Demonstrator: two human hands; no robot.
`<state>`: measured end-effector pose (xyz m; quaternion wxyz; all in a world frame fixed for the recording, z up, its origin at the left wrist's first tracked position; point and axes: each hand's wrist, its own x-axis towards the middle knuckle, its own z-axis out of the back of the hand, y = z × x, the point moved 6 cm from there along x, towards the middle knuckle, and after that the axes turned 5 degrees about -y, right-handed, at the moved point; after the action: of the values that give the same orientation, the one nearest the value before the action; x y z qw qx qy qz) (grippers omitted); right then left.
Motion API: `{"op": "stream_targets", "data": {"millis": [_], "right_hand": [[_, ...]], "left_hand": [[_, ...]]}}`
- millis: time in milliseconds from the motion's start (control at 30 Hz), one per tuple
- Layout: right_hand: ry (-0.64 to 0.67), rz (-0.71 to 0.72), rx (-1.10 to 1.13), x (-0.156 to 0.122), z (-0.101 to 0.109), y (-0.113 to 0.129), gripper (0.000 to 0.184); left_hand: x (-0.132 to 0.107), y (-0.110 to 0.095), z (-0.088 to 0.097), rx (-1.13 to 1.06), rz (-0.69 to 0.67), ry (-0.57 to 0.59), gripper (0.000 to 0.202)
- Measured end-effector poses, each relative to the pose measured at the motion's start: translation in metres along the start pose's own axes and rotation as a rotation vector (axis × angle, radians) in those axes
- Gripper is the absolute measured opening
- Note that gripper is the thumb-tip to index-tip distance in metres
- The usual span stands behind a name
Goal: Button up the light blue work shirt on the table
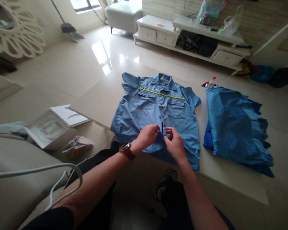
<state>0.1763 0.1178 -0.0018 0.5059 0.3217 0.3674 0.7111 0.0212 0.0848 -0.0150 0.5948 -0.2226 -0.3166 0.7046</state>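
Observation:
A blue short-sleeved shirt (146,111) with a yellow stripe across the chest lies spread face up on a pale table, its collar pointing away from me. Its lower front hangs over the near table edge. My left hand (148,135) pinches one side of the front opening low down. Opposite it, my right hand (175,143) grips the other front edge between thumb and fingers. A dark gap shows in the placket between the two hands. Any button there is too small to make out.
Right of the shirt lies a stack of folded blue clothes (237,124), with a red-capped bottle (212,80) behind it. An open white box (48,131) and a plastic packet (78,147) are at the left. Beyond the table (98,102) stands a white TV cabinet (165,35).

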Motion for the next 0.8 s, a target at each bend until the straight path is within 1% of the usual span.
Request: {"op": "stream_targets", "data": {"millis": [200,367,500,800], "right_hand": [[-0.047,-0.029,0.036,-0.0008,0.0050,0.0068,0.034],[-0.027,-0.016,0.016,-0.0020,0.0043,0.0100,0.029],[0.002,0.000,-0.010,-0.0029,0.0014,0.0088,0.029],[0.028,0.000,-0.061,-0.0011,0.0004,0.0084,0.023]], "left_hand": [[-0.0049,-0.0035,0.0012,0.089,-0.017,-0.010,0.021],[-0.0059,-0.0080,0.0013,0.118,-0.071,0.000,0.023],[-0.0035,-0.0104,0.0004,0.047,-0.093,-0.009,0.023],[-0.0013,-0.0097,-0.0009,-0.101,-0.063,-0.070,0.017]]}}
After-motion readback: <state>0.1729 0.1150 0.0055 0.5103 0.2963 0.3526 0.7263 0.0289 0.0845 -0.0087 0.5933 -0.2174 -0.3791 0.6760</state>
